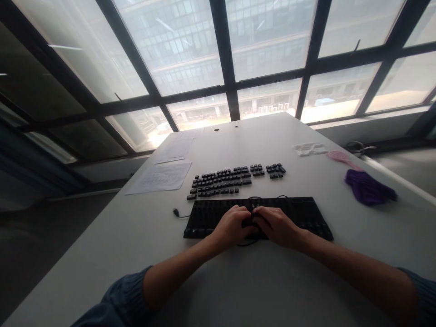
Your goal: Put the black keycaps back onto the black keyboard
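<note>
Meeting over a black keyboard [303, 211] midway between the side edges of the counter [252, 143], left hand [235, 222] and right hand [276, 225] curl inward; what their grip pinches cannot be told. Many keycaps [225, 185] appear off, ranked beyond; some seem left at its near corners. A cable [245, 245] loops beneath; papers [161, 179] flank the left edge, purple cloth [369, 188] the right.

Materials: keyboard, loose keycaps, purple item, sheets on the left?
Keyboard: probably black plastic, mostly matte; rigid, straight edges.
Loose keycaps: likely black plastic; crisp block shapes, pale highlights on some tops.
Purple item: seemingly soft fabric, maybe knit; rumpled outline, no shine.
Sheets: probably matte paper; thin, pale, faintly marked.
</note>
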Demonstrator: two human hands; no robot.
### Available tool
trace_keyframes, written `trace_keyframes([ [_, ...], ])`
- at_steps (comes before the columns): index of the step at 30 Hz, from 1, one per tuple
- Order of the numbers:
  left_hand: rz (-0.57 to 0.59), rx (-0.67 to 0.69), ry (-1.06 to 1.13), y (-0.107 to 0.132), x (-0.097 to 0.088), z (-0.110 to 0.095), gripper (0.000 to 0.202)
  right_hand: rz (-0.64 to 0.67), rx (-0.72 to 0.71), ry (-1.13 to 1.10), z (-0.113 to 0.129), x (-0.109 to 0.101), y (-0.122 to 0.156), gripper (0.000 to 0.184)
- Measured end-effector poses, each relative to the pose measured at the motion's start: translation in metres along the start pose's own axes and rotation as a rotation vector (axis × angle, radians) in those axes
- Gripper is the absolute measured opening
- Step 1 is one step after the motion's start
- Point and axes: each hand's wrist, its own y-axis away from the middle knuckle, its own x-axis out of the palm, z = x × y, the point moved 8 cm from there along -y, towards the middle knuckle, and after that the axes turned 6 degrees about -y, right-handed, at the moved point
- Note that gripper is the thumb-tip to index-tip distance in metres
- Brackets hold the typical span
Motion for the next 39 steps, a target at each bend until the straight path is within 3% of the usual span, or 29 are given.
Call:
trace_keyframes([
  [7,-0.210,-0.015,0.118,0.010,-0.009,0.001,0.011,-0.150,0.124,-0.066,-0.008,-0.011,-0.003,0.007],
  [12,-0.271,-0.045,0.148,0.011,-0.012,0.006,0.009,-0.082,0.099,-0.088,-0.003,-0.006,-0.008,0.012],
  [17,-0.302,-0.079,0.129,0.014,-0.011,0.011,0.022,-0.087,0.276,-0.145,-0.018,-0.006,-0.006,0.010],
  [19,-0.295,-0.032,0.065,0.014,-0.012,0.006,0.026,-0.104,0.295,-0.185,-0.021,-0.007,-0.006,0.011],
  [23,-0.272,0.206,-0.232,0.015,-0.015,-0.019,0.019,-0.148,0.256,-0.204,-0.021,-0.010,-0.006,0.010],
  [28,-0.364,0.254,-0.357,0.021,-0.023,-0.032,0.024,-0.171,0.227,-0.232,-0.016,-0.012,-0.006,0.009],
  [34,-0.432,0.097,-0.070,0.013,-0.041,-0.019,0.015,-0.190,0.249,-0.297,-0.019,-0.011,-0.006,0.011],
  [39,-0.453,-0.112,-0.174,-0.031,-0.070,0.023,0.011,-0.122,0.345,-0.391,-0.031,-0.001,-0.009,0.011],
])
